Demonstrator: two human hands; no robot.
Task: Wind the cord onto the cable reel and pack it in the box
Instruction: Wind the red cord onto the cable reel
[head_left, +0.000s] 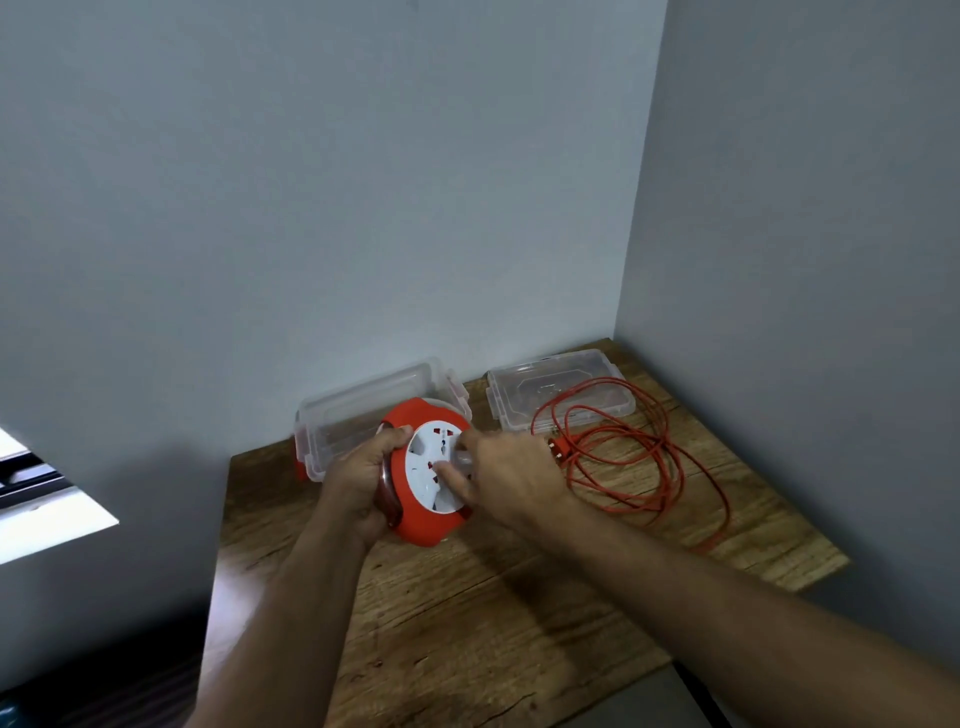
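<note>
- The round cable reel, smooth orange plastic with a white socket face, is held tilted above the wood-grain table, just in front of the box.
- The left hand is wrapped around the reel's left rim, fingers closed on it.
- The right hand rests its fingertips on the white face; whether it pinches anything there I cannot tell.
- The thin orange cord lies in loose loops on the table to the right, partly over the clear flat lid.
- The clear plastic box, rectangular with orange clips, sits open by the far wall.
</note>
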